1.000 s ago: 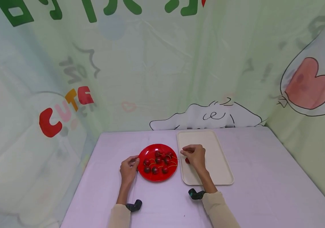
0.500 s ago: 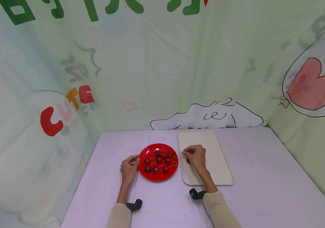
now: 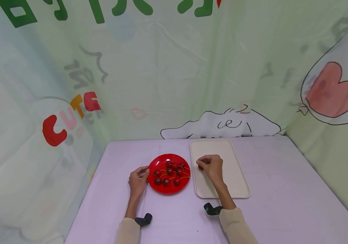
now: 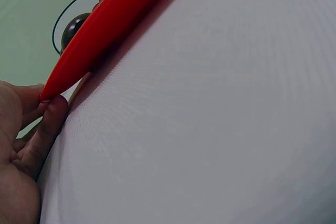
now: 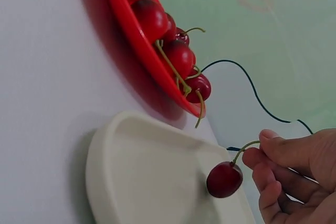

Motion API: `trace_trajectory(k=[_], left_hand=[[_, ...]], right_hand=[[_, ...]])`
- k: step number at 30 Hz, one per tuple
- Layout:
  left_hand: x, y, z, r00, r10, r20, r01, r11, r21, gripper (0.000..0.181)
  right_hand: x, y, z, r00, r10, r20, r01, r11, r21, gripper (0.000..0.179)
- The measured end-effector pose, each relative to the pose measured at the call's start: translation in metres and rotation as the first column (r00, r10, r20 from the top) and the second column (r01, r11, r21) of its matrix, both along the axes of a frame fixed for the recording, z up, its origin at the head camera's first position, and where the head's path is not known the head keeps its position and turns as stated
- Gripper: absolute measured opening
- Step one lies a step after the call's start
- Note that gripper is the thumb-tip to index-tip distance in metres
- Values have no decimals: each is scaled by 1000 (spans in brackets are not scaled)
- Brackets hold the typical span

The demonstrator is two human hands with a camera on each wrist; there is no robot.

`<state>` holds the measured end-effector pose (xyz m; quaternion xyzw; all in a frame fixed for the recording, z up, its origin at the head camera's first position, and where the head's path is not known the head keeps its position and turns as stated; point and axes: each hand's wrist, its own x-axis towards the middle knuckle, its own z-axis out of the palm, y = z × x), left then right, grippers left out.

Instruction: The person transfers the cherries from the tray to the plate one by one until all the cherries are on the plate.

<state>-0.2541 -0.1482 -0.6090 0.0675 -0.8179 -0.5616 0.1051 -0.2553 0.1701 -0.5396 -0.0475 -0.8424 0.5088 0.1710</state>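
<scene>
My left hand (image 3: 137, 179) pinches the left rim of a round red plate (image 3: 161, 158). In the left wrist view, the thumb and fingers (image 4: 52, 113) meet at the plate's edge (image 4: 86, 51). Several dark red cherries (image 3: 169, 171) with green stems lie on the plate. Over the left part of a cream tray (image 3: 226, 161), my right hand (image 3: 213, 167) holds one cherry (image 5: 224, 180) by its stem, between thumb and forefinger. That cherry hangs below the fingertips, close over the tray in the right wrist view. In the head view, the fingers partly hide it.
Plate and tray lie side by side on a pale lilac tabletop (image 3: 174, 217), a narrow gap between them. The tray has a low raised rim (image 5: 100, 166). A printed cloth (image 3: 174, 84) hangs behind the table and along both sides.
My right hand has shifted slightly to the right over the tray with the cherry, which now shows closer under the fingertips. The left hand and the plate have stayed in place.
</scene>
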Motion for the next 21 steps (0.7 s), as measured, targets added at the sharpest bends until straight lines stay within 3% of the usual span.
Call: trace_trajectory(k=[5, 10, 16, 21], left_hand=[[0, 0, 2, 1000, 0, 10, 0, 1000, -4, 28], [0, 0, 1, 1000, 3, 15, -2, 1000, -9, 28], [0, 0, 1, 1000, 6, 4, -6, 1000, -11, 28], [0, 1, 1, 1000, 10, -3, -10, 1000, -8, 28]], right_hand=[[3, 2, 5, 999, -34, -6, 34, 998, -47, 7], [6, 4, 7, 998, -34, 51, 42, 984, -172, 10], [9, 7, 8, 992, 0, 126, 42, 943, -330, 19], [13, 9, 12, 990, 6, 144, 57, 901, -431, 26]])
